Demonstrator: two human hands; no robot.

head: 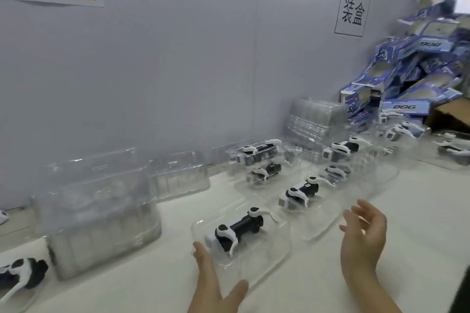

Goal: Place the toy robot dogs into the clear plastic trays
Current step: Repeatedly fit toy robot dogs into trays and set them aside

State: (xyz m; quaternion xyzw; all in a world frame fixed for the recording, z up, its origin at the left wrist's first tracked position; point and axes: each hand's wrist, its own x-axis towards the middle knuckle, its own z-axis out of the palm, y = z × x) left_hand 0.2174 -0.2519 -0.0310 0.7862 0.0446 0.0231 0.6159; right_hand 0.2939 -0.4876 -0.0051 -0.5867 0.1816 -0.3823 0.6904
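A black-and-white toy robot dog point(237, 231) lies in a clear plastic tray point(269, 259) near the table's front. My left hand point(216, 284) rests open at that tray's near left edge, fingers and thumb spread around its corner. My right hand point(363, 236) hovers open just right of the tray, fingers apart, holding nothing. Behind it, a second dog point(300, 194) sits in another tray point(323, 221). Farther back, several more dogs point(340, 151) lie in trays in a row. One more dog point(20, 274) sits at the far left edge.
Stacks of empty clear trays point(101, 213) stand at the left and against the grey wall point(178, 175). A pile of blue DOG boxes point(412, 71) fills the back right corner, beside a brown carton point(450, 114). The table top point(419, 211) is white.
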